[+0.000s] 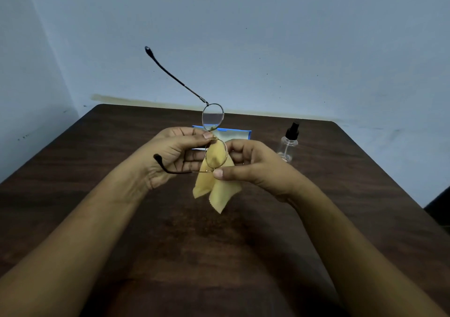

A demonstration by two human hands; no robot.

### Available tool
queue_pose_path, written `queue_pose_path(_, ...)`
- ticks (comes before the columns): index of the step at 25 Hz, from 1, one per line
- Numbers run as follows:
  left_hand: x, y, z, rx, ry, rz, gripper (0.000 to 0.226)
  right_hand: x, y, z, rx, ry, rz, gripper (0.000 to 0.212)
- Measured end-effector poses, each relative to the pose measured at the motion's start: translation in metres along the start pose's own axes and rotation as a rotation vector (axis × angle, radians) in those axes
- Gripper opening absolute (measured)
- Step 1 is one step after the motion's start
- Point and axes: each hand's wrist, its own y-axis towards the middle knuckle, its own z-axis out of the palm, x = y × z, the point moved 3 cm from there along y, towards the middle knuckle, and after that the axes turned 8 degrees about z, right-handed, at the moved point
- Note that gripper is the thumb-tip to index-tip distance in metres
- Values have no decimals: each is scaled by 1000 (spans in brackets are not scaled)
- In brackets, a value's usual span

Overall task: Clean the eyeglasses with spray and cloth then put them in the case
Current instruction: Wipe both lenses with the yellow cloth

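Observation:
Thin gold-rimmed eyeglasses [212, 116] are held upright above the table, one lens over the other, both temples unfolded and pointing left. My left hand [170, 153] pinches the frame at the bridge. My right hand [248, 163] holds a yellow cloth [218, 187] against the lower lens, thumb at the lens's bottom rim; the cloth hangs down below my fingers. A blue-edged case [239, 134] lies on the table behind my hands, mostly hidden. A clear spray bottle [289, 141] with a black nozzle stands to the right of my right hand.
The dark wooden table [219, 256] stretches toward me under both forearms. Its far edge meets a pale blue wall [292, 49], and its right edge falls away at the right side of the view.

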Motion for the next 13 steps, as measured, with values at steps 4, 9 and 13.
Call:
queue_pose_path(4, 2, 0, -9, -36, 35, -9, 15, -7, 3, -2, -61, 34, 36, 20)
queue_pose_path(9, 7, 2, -21, -135, 2, 16, 27, -14, 3, -13, -196, 36, 46, 12)
queue_pose_path(13, 6, -2, -14, -32, -22, 0, 26, -12, 4, -20, -257, 30, 53, 14)
